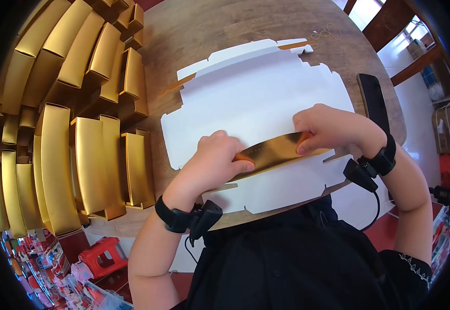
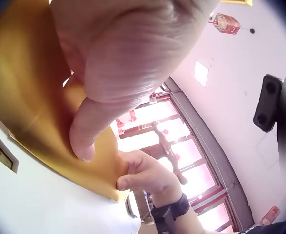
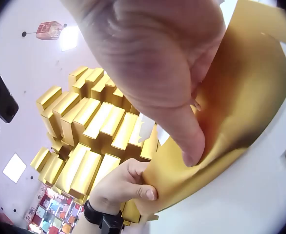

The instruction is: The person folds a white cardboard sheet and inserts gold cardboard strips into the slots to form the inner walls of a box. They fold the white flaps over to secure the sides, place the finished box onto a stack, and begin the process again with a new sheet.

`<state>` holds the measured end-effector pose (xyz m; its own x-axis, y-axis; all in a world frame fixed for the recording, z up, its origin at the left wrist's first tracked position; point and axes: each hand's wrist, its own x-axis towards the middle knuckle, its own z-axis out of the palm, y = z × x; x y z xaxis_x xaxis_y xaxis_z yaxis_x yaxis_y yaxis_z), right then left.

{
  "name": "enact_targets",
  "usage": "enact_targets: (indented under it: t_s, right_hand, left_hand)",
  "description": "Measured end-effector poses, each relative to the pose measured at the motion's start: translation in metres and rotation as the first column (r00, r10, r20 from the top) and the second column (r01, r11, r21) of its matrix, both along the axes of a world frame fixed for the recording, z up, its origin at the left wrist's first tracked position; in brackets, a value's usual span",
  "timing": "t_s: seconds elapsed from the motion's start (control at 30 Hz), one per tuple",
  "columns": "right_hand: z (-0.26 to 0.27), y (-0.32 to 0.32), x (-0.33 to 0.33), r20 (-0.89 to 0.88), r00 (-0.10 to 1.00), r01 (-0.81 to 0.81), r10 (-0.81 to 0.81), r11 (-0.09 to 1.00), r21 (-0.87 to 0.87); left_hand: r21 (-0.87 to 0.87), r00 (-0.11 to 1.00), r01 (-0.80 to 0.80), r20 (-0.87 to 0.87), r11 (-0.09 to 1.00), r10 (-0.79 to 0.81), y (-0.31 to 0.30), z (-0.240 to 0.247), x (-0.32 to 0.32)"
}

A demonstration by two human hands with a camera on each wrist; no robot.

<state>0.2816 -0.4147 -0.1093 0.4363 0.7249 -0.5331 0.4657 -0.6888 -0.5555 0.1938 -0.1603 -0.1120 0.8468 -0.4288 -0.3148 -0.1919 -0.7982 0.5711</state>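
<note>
A flat box blank [image 1: 261,90], white on its upper face, lies spread over the wooden table [image 1: 204,28]. Along its near side a gold panel [image 1: 276,155] is folded up and bowed. My left hand [image 1: 215,157] pinches the panel's left end, thumb on the gold face nearest my body. At the other end my right hand [image 1: 336,129] grips it the same way. In the left wrist view, the thumb presses the gold surface [image 2: 35,107]. The right wrist view shows that thumb denting the gold panel [image 3: 245,87]. The fingers behind the panel are mostly hidden.
Stacks of folded gold boxes [image 1: 57,165] crowd the table's left side. A black phone [image 1: 373,98] lies by the right edge, and a thin loop of string [image 1: 328,33] at the far right. Below left stands a red stool [image 1: 102,258].
</note>
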Motion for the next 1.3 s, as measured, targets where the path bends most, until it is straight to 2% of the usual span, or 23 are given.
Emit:
enact_targets:
  t_s: [0.03, 0.17, 0.23, 0.27, 0.3, 0.33, 0.37, 0.43, 0.47, 0.53, 0.63, 0.77, 1.2, 1.3]
  right_hand:
    - [-0.001, 0.002, -0.001, 0.059, 0.997, -0.058, 0.059, 0.998, -0.026]
    - [-0.006, 0.003, -0.008, 0.161, 0.984, -0.061, 0.074, 0.995, -0.083]
    - [-0.010, 0.000, -0.012, 0.275, 0.960, 0.022, -0.054, 0.993, 0.118]
    - [-0.008, -0.002, -0.015, 0.277, 0.959, 0.019, -0.051, 0.993, 0.116]
    - [0.000, -0.001, -0.018, 0.241, 0.964, 0.078, -0.110, 0.987, 0.137]
    - [0.003, 0.001, -0.020, 0.201, 0.965, 0.136, -0.166, 0.978, 0.156]
    - [0.000, 0.001, -0.021, 0.202, 0.966, 0.128, -0.159, 0.979, 0.159]
    - [-0.010, -0.002, -0.020, 0.250, 0.942, 0.162, -0.222, 0.957, 0.240]
    - [-0.013, -0.002, -0.021, 0.245, 0.946, 0.149, -0.211, 0.957, 0.247]
    - [-0.017, 0.001, -0.022, 0.327, 0.917, 0.156, -0.230, 0.959, 0.237]
    - [-0.014, 0.007, -0.022, 0.331, 0.912, 0.180, -0.244, 0.961, 0.211]
    - [-0.011, 0.013, -0.022, 0.302, 0.916, 0.223, -0.266, 0.960, 0.169]
    - [-0.011, 0.015, -0.021, 0.301, 0.914, 0.217, -0.273, 0.954, 0.205]
    - [-0.012, 0.013, -0.025, 0.315, 0.919, 0.203, -0.236, 0.970, 0.135]
  left_hand:
    - [0.078, 0.999, -0.033, 0.023, 0.996, 0.031, -0.003, 0.002, -0.001]
    - [0.148, 1.000, -0.008, 0.013, 0.989, 0.006, -0.006, -0.001, 0.002]
    - [0.154, 0.995, -0.057, -0.073, 0.986, 0.069, -0.006, 0.002, 0.003]
    - [0.152, 0.995, -0.061, -0.070, 0.986, 0.072, -0.007, 0.001, -0.001]
    - [0.115, 0.978, -0.122, 0.184, 0.986, 0.099, -0.008, -0.002, -0.010]
    - [0.067, 0.896, -0.174, 0.424, 0.983, 0.130, -0.010, -0.002, -0.019]
    - [0.074, 0.791, -0.158, 0.606, 0.985, 0.082, -0.017, 0.003, -0.027]
    - [0.164, 0.820, 0.008, 0.563, 0.986, -0.100, -0.021, 0.003, -0.052]
    - [0.172, 0.824, -0.005, 0.559, 0.985, -0.093, -0.026, -0.001, -0.063]
    - [0.200, 0.734, 0.021, 0.662, 0.980, -0.151, -0.035, -0.011, -0.079]
    - [0.326, 0.760, -0.055, 0.626, 0.944, -0.172, -0.032, -0.015, -0.084]
    - [0.334, 0.772, -0.081, 0.617, 0.939, -0.153, -0.028, -0.020, -0.083]
    - [0.382, 0.816, -0.015, 0.538, 0.924, -0.209, -0.021, -0.016, -0.066]
    - [0.453, 0.782, 0.002, 0.554, 0.891, -0.284, -0.026, -0.017, -0.065]
